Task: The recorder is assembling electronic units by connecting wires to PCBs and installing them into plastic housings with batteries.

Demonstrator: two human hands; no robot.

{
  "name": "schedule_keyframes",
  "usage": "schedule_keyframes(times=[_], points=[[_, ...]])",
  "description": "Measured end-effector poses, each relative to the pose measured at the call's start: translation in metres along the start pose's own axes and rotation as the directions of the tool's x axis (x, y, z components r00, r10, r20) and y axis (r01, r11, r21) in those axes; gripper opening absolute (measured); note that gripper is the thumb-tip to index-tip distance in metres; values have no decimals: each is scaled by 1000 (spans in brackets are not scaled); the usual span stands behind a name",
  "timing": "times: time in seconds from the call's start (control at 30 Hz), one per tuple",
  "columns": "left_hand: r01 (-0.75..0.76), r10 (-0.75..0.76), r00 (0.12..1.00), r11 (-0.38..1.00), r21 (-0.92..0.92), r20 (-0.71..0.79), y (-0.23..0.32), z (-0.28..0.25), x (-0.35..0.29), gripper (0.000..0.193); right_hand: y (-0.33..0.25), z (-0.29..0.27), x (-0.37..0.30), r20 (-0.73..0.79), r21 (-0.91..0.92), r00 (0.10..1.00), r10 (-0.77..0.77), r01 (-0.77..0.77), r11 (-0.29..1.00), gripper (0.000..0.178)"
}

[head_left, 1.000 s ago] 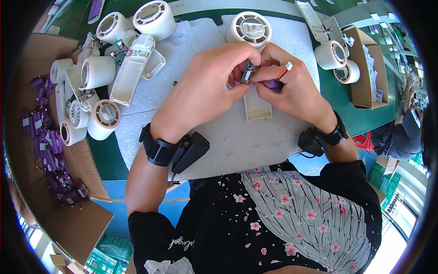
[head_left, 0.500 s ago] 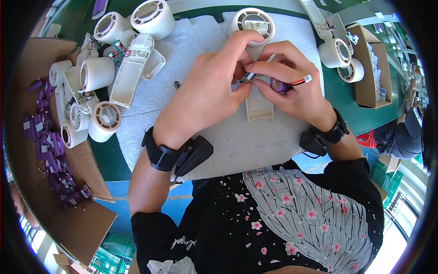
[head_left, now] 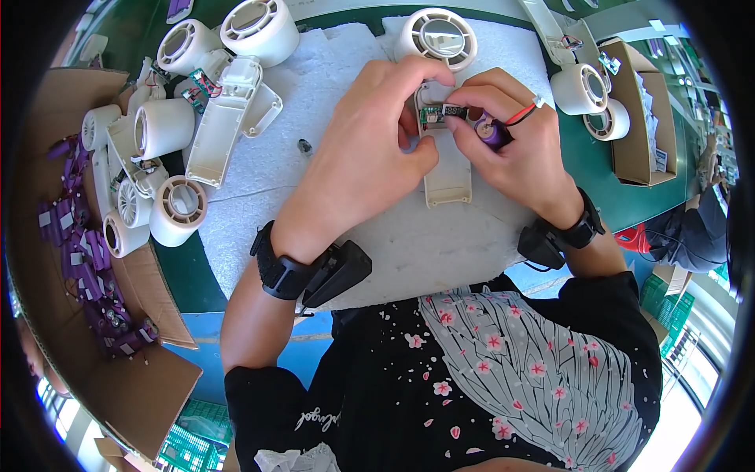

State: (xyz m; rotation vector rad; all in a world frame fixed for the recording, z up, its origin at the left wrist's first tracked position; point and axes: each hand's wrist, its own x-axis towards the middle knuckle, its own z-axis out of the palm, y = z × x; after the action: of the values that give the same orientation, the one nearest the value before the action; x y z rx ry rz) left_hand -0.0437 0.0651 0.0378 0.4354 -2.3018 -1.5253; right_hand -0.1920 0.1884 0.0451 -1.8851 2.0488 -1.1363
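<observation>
A white handheld fan [head_left: 448, 182] lies with its handle shell open in front of me, its round head [head_left: 437, 39] at the far end. A small green circuit board [head_left: 431, 118] shows inside the shell. My right hand [head_left: 523, 153] keeps a purple battery cell [head_left: 492, 132] in its curled fingers, red and black wires ending in a white connector [head_left: 539, 101]. Its thumb and index finger are at a small black display module [head_left: 454, 110] beside the board. My left hand [head_left: 366, 149] is at the shell's left side, thumb and index finger apart; its other fingertips are partly hidden.
A cardboard box [head_left: 149, 385] of purple battery cells stands at left. Several white fan parts [head_left: 165, 127] crowd the bench beside it. A small dark piece [head_left: 304, 146] lies on the white foam sheet [head_left: 330, 63]. More fan parts [head_left: 580, 90] and a small carton [head_left: 641, 118] sit at right.
My left thumb and index finger have parted from the small module and moved left. The board and display now show in the shell. My right hand still holds the battery cell.
</observation>
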Motion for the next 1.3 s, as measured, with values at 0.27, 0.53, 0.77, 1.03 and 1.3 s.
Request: schedule_keyframes(times=[0.27, 0.53, 0.77, 1.03, 1.3], points=[[112, -104, 993, 984, -138, 65, -2, -2, 3, 46, 0, -5, 1, 55, -25, 998, -12, 13, 1000, 20], [141, -135, 990, 970, -199, 48, -2, 1, 2, 43, -7, -6, 0, -3, -40, 998, 65, -65, 997, 19], [118, -117, 993, 979, -165, 14, -3, 4, 3, 44, -1, -1, -1, -32, -50, 1000, 2, -3, 999, 22], [83, -84, 996, 981, -173, -1, -4, 4, 3, 44, -1, 1, -2, -34, -73, 999, -14, 12, 997, 22], [63, -50, 997, 968, -243, 59, -10, -6, 5, 32, 0, -1, 0, 2, -63, 999, -35, 35, 997, 21]])
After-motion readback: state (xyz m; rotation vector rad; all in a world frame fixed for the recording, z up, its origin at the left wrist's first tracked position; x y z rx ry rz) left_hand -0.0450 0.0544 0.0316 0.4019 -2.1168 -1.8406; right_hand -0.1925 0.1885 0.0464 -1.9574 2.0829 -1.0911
